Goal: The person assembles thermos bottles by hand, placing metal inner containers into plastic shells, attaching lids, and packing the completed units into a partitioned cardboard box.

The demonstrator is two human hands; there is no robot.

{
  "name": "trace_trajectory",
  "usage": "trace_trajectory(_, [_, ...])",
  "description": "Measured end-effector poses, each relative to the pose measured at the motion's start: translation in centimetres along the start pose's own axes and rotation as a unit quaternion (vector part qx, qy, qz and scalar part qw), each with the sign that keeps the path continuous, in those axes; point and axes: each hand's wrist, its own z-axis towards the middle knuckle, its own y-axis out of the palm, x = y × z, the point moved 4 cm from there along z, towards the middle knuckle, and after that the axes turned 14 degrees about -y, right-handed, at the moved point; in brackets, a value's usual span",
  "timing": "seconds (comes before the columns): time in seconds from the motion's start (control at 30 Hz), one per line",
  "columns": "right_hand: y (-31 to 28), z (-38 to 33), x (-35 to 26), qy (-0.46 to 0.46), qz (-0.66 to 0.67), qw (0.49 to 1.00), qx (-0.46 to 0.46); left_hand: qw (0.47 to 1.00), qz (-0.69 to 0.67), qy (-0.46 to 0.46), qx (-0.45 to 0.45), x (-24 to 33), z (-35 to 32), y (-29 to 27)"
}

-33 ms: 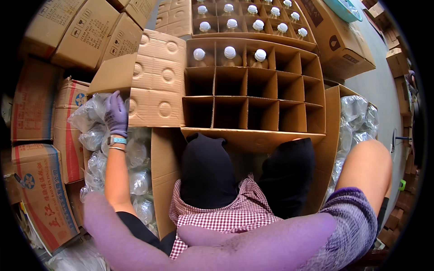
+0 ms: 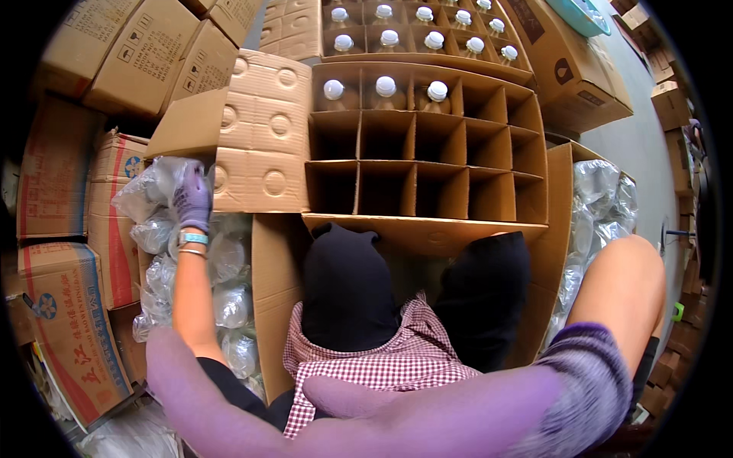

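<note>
Left hand in the bag of bottles

The purple-gloved left hand point(image 2: 192, 200), at 9 o'clock from the brown divided cardboard carton point(image 2: 427, 164), closes its fingers on a clear plastic bag of empty bottles point(image 2: 164, 195). The bottles look light and slippery; grip the neck. The right hand's fingers are hidden, so I cannot tell their state.

The person's left hand point(image 2: 192, 200), in a purple glove, was stretched out to the far left, fingers curled closed. A light watchband circled the wrist, and the bare forearm ran straight back to a purple sleeve at the near edge. The right hand point(image 2: 336, 397), also purple-gloved, lay flat across the lap, fingers pointing left, the grip loose. The right sleeve crossed the near foreground.
</note>
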Motion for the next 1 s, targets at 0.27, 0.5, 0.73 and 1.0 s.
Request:
trace_trajectory(0.27, [-2.4,-1.0,-2.8,-0.076,0.049,0.996,-0.01,0.812,-0.263,-0.281,-0.439,-30.0,4.0,17.7])
trace_trajectory(0.5, [-0.3,1.9,-3.6,-0.006,0.052,0.991,-0.12,0.925,0.242,-0.022,-0.292,-11.9,3.7,18.9])
trace_trajectory(0.73, [-1.0,2.7,-5.5,-0.012,0.02,0.98,-0.195,0.896,0.233,-0.126,-0.356,-7.4,-0.3,13.2])
trace_trajectory(1.0, [-1.9,1.2,-7.0,0.022,-0.078,0.954,-0.288,0.934,0.156,-0.137,-0.291,-4.9,-2.7,9.6])
